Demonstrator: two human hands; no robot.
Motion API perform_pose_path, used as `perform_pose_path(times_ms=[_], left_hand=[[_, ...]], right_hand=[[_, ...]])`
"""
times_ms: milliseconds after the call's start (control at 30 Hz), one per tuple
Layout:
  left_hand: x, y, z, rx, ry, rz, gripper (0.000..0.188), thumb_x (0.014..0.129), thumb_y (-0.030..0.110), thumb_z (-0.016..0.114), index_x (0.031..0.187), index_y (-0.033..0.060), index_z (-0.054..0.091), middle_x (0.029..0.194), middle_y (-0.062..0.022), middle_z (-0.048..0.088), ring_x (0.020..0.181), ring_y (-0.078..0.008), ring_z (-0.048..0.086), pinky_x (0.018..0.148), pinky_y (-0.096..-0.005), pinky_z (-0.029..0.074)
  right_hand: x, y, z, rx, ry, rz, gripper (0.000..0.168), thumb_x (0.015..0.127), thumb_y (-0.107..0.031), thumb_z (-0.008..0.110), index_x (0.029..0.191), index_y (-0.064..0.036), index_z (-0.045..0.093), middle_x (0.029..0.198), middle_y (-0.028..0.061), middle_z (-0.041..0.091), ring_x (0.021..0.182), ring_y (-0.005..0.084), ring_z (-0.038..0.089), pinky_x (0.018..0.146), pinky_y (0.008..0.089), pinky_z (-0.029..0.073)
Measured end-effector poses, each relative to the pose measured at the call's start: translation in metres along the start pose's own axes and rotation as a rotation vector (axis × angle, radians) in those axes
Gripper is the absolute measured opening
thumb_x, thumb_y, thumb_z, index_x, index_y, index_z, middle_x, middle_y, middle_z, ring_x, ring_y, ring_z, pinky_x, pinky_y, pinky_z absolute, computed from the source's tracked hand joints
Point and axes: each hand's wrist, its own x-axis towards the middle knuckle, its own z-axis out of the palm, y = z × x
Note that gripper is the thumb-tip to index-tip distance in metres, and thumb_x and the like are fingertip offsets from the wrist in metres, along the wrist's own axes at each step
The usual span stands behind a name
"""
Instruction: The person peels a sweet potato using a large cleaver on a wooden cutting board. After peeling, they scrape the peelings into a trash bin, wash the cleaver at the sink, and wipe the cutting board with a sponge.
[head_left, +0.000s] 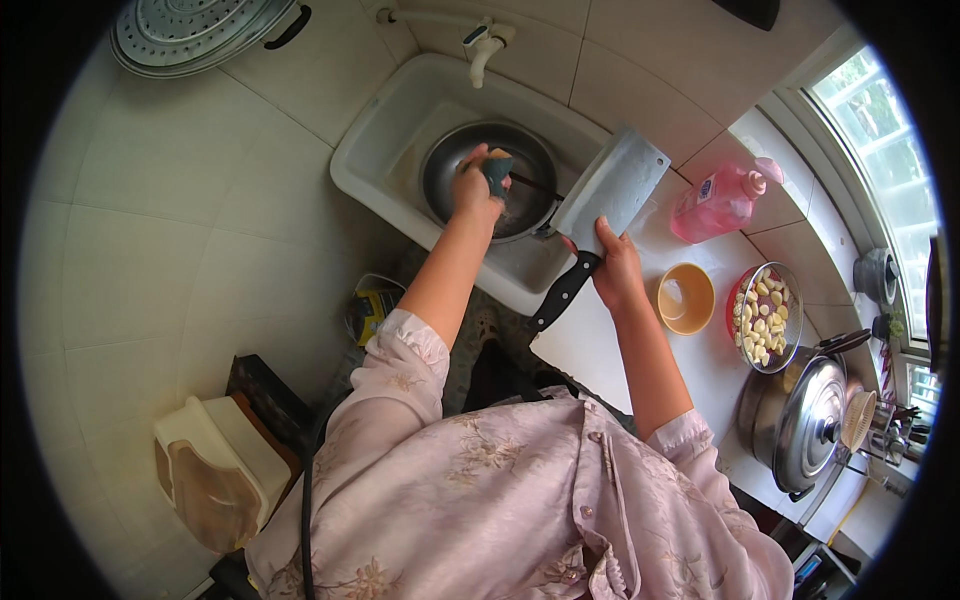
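Note:
My left hand (474, 184) grips a green scouring sponge (496, 174) with a yellowish side, above a round dark metal pan (450, 150). The pan sits in the pale sink basin (375, 161). In my right hand (616, 262) is a cleaver (619, 180), held where the blade meets the handle, with the thumb on the flat of the blade. Its broad blade slants up and right over the sink's right rim, and its black riveted handle (562, 294) points down and left. A thin dark stick-like thing (536, 184) shows between sponge and blade; I cannot tell what it is.
A white tap (486, 52) juts over the sink. On the white counter (592, 345) stand a pink pump bottle (716, 201), a yellow bowl (685, 298), a strainer of peeled garlic cloves (765, 315) and a lidded steel pot (806, 424). A lidded bin (217, 472) stands lower left.

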Motion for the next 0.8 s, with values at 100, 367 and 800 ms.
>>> perform_pose_path(times_ms=[100, 367, 800], left_hand=[[0.013, 0.012, 0.019, 0.063, -0.004, 0.045, 0.012, 0.091, 0.017, 0.047, 0.087, 0.0059, 0.051, 0.070, -0.0116, 0.055, 0.052, -0.0208, 0.051, 0.039, -0.0302, 0.037], [0.042, 0.019, 0.035, 0.221, 0.144, 0.133, 0.027, 0.093, 0.034, 0.042, 0.087, 0.0075, 0.042, 0.066, -0.0111, 0.052, 0.052, -0.0199, 0.049, 0.037, -0.0299, 0.033], [0.003, 0.034, 0.010, -0.206, -0.102, -0.210, 0.039, 0.079, 0.013, 0.065, 0.109, 0.0045, 0.042, 0.104, -0.0159, 0.047, 0.087, -0.0282, 0.049, 0.067, -0.0378, 0.047]], right_hand=[[-0.009, 0.002, -0.003, -0.020, 0.014, 0.003, 0.032, 0.094, -0.018, 0.043, 0.119, 0.001, 0.040, 0.115, 0.0127, 0.050, 0.103, 0.0232, 0.053, 0.084, 0.0374, 0.051], [-0.017, 0.006, -0.015, -0.051, 0.023, 0.003, 0.034, 0.094, -0.019, 0.043, 0.121, 0.001, 0.039, 0.116, 0.0123, 0.050, 0.103, 0.0235, 0.053, 0.084, 0.0372, 0.051], [-0.008, 0.012, -0.023, -0.042, -0.001, -0.015, 0.034, 0.094, -0.019, 0.043, 0.120, 0.003, 0.038, 0.115, 0.0131, 0.050, 0.102, 0.0237, 0.054, 0.084, 0.0375, 0.051]])
